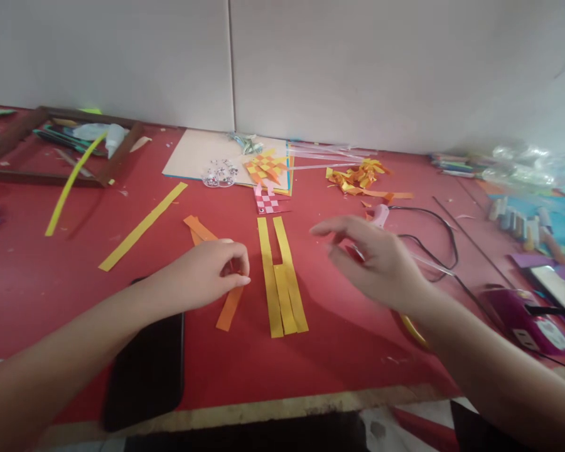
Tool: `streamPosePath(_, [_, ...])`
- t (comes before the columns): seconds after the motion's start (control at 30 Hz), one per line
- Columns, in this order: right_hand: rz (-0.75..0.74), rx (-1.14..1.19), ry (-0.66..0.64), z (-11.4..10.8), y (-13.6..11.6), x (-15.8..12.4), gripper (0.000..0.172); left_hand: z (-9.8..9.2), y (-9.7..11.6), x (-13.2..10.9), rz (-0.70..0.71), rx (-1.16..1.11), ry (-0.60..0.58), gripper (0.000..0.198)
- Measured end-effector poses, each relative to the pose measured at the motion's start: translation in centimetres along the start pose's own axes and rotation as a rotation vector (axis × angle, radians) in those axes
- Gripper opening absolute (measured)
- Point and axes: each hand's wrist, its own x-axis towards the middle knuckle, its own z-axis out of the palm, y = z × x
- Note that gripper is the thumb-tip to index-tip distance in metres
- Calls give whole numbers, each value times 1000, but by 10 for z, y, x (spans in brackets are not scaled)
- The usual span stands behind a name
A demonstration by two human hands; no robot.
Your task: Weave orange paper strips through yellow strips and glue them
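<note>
Bare to the picture's edges, our left forearm [89, 342] and right forearm [489, 363] show slim, smooth outlines that narrow toward the wrists. We see the left hand [208, 271] ungloved, with slender fingers and a rounded thumb tip. Our right hand [376, 258], also uncovered, is blurred. We cannot tell whether the dark patch [245, 434] at bottom is clothing.

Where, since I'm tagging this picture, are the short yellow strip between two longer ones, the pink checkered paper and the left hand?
Short yellow strip [285, 298]: head view, middle of its face.
Pink checkered paper [267, 201]: head view, its checkered part.
Left hand [213, 270]: head view, middle of the hand, behind the curled fingers.
</note>
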Motion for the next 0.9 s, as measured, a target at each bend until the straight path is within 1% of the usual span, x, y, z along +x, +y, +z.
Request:
streamPosePath(0.03, [50,125,-15,8,-6,-3,22,-3,5,-1,-39,-94,-2,13])
streamPosePath(0.07, [95,252,-62,15,-12,-5,22,-6,11,-2,-60,-192,4,16])
streamPosePath(0.13, [163,451,-154,26,-22,-6,32,-9,24,-5,-79,-407,36,19])
streamPosePath(0.17, [193,505,-192,30,-27,-5,36,-10,30,-6,-87,-500,58,19])
streamPosePath(0.2, [220,523,-222,32,-30,-3,34,-9,36,-7,-99,-576,63,20])
streamPosePath(0.27, [261,477,-252,31,-35,3,24,-4,43,-8,-134,-669,67,21])
streamPosePath(0.37, [266,341,-252,24,-36,11,19,5,44,-9,-152,-686,102,23])
streamPosePath(0.43, [251,230,-224,17,-30,14,17,13,41,-11,-135,-612,175,21])
streamPosePath(0.5, [248,72,-183,11,-18,13,18,19,38,-13,-63,-431,277,18])
streamPosePath(0.53, [253,-21,-154,8,-9,12,18,22,36,-15,-6,-310,308,14])
streamPosePath(0.6, [272,-206,-79,3,11,8,18,29,33,-18,135,-61,325,9])
streamPosePath(0.67, [270,-375,-68,3,29,1,18,35,30,-21,283,136,327,11])
streamPosePath(0.7, [243,-460,-49,5,35,-2,18,39,28,-22,347,207,345,13])
streamPosePath(0.73, [197,-536,-5,8,39,-5,18,43,27,-23,394,265,366,14])
streamPosePath(0.77, [135,-588,68,12,39,-9,17,46,25,-23,425,307,393,15])
streamPosePath(0.83, [-22,-580,211,23,33,-15,13,53,22,-24,462,369,422,15])
streamPosePath(0.87, [-96,-527,233,29,28,-19,10,56,20,-24,475,393,432,16])
streamPosePath(0.9, [-168,-459,197,36,22,-22,8,58,19,-24,487,413,435,18])
